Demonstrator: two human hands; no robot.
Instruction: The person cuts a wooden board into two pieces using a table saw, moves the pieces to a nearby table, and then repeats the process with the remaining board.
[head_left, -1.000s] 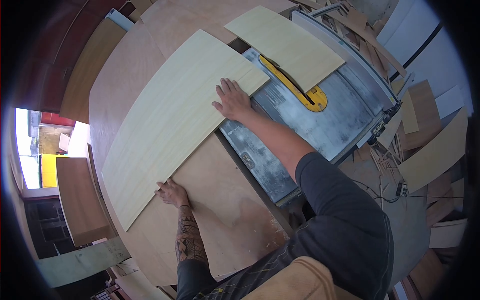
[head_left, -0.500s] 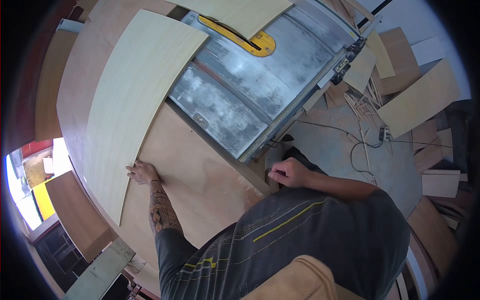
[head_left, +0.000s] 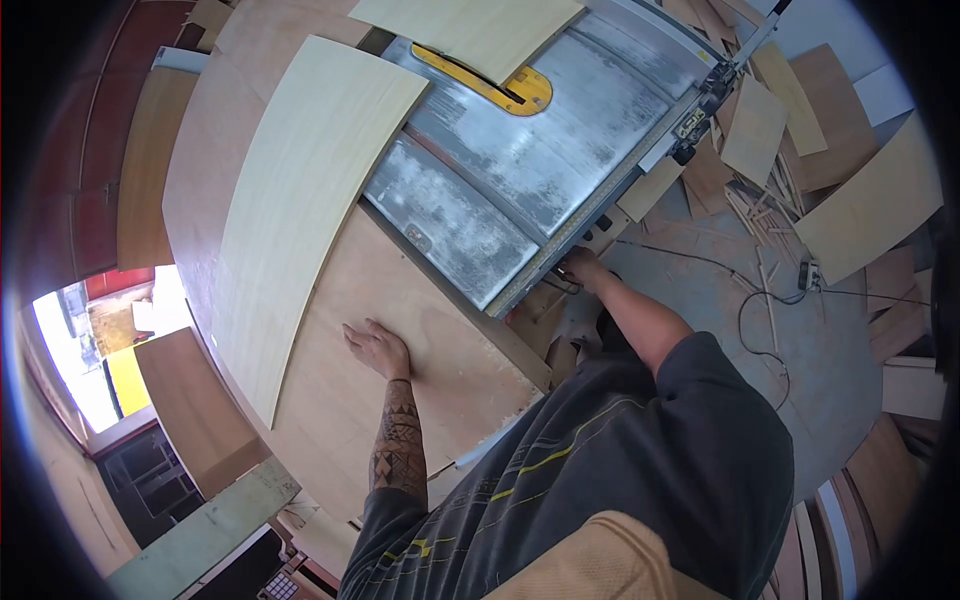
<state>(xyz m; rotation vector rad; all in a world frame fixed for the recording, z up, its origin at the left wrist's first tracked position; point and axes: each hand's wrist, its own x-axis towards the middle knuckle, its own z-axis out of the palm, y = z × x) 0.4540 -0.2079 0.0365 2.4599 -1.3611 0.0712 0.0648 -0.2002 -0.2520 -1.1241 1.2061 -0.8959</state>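
- Your left hand (head_left: 378, 347) has let go of the pale panel's (head_left: 300, 200) edge and now lies flat, fingers spread, on the brown tabletop (head_left: 400, 400) just beside that panel.
- Your right hand (head_left: 580, 266) has left your waist and now reaches under the front rail of the table saw (head_left: 540, 150); you cannot tell whether its grip is spread or pinching.
- The panel lies partly over the saw's near corner.
- A second pale sheet (head_left: 470, 30) beyond the saw's yellow insert (head_left: 490, 85) is cut off by the frame.

Bright daylight, heavy fisheye distortion, dark vignette
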